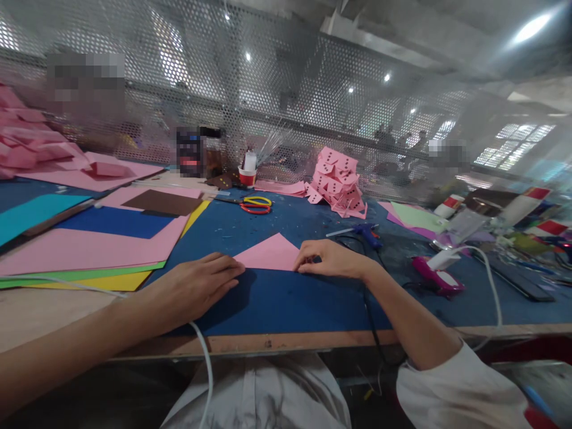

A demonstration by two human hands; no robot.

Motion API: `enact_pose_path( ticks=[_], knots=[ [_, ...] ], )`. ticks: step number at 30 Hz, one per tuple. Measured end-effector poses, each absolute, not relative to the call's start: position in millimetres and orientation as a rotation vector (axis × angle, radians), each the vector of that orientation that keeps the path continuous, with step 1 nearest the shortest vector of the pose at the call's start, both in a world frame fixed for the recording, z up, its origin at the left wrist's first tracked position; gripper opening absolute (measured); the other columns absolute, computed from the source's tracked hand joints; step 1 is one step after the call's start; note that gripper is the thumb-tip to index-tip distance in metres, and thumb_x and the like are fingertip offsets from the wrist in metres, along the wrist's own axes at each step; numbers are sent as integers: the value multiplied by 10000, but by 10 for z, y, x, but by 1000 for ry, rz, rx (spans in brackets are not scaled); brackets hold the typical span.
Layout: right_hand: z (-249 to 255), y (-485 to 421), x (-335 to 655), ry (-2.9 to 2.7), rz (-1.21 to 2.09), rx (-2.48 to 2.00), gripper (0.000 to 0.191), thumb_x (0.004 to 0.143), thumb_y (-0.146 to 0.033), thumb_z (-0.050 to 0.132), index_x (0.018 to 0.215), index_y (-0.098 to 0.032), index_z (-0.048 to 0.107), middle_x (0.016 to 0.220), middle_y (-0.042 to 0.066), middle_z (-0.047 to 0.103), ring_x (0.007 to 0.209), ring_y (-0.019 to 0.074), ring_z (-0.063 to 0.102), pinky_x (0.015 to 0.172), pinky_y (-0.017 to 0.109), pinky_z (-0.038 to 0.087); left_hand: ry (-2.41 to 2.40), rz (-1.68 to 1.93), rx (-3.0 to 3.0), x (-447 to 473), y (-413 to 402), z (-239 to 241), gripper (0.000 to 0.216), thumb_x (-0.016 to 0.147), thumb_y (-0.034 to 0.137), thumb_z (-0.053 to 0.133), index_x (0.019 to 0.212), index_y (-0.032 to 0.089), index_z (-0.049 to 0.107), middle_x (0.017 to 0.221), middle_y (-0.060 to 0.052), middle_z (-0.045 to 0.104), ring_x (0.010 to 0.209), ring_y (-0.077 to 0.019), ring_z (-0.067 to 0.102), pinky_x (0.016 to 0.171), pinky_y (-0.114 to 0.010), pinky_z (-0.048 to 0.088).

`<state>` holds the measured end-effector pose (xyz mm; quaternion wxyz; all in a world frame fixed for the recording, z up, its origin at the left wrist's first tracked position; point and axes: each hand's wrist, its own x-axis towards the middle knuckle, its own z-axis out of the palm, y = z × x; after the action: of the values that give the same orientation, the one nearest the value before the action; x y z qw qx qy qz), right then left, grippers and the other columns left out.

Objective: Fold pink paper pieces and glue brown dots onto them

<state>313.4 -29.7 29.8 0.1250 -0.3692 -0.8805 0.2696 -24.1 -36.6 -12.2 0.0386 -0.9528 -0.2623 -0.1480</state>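
A folded triangle of pink paper (272, 253) lies on the blue table mat, its peak pointing away from me and its long edge towards me. My left hand (208, 283) comes in from the left, fingers close together and closed at the triangle's left corner. At the opposite corner, my right hand (328, 257) pinches the paper between bent fingers and thumb. Behind my right hand is a blue glue gun (369, 234) with a black cord. Beyond the paper, scissors (255, 204) with yellow and red handles lie on the mat.
Coloured sheets (93, 253) are stacked on the left, with a pink pile (36, 140) behind. Dotted pink pieces (337, 182) and a red-and-white cup (247, 177) stand near the mesh screen (277, 77). A magenta device (438, 277), white cable (495, 292) and phone-like black slab (518, 279) lie right.
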Motion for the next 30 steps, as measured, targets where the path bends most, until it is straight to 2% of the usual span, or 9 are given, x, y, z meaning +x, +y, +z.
enact_pose_path(
  ticks=[12,18,23,25,30],
  knots=[
    [311,-311,3132,-2544,797,-1103,181,892,-271,633,1019,-222,753,994,33,666,890,155,621,810,252,460,-881,-497,-2864,-419,-424,-161,328,1015,298,428,1257,226,637,1302,-31,643,1191,-221,599,1058,-388,488],
    [298,-307,3128,-2557,774,-1082,172,886,-246,636,1014,-227,749,992,29,664,879,153,615,794,254,456,-1088,-500,-2754,-476,-453,-159,316,1019,332,408,1189,196,637,1177,-62,692,1057,-239,658,936,-424,539],
    [293,-319,3110,-2545,760,-1100,155,880,-249,642,997,-219,739,965,24,658,843,148,603,764,252,453,-1006,-497,-2709,-417,-383,-32,296,1013,305,430,1171,192,655,1106,-75,693,1055,-241,611,919,-406,499],
    [289,-320,3097,-2545,746,-1104,142,877,-249,647,985,-214,732,950,21,657,824,146,596,750,251,448,-918,-592,-2763,-326,-287,29,276,1011,289,434,1085,198,684,1075,-59,688,1023,-212,604,923,-369,477],
    [256,-298,3072,-2537,699,-1132,96,878,-241,647,938,-192,704,919,17,657,813,146,588,744,250,438,-807,-565,-3082,7,2,57,194,974,286,521,1046,219,688,1023,-44,678,996,-182,610,891,-275,440]
  ],
)
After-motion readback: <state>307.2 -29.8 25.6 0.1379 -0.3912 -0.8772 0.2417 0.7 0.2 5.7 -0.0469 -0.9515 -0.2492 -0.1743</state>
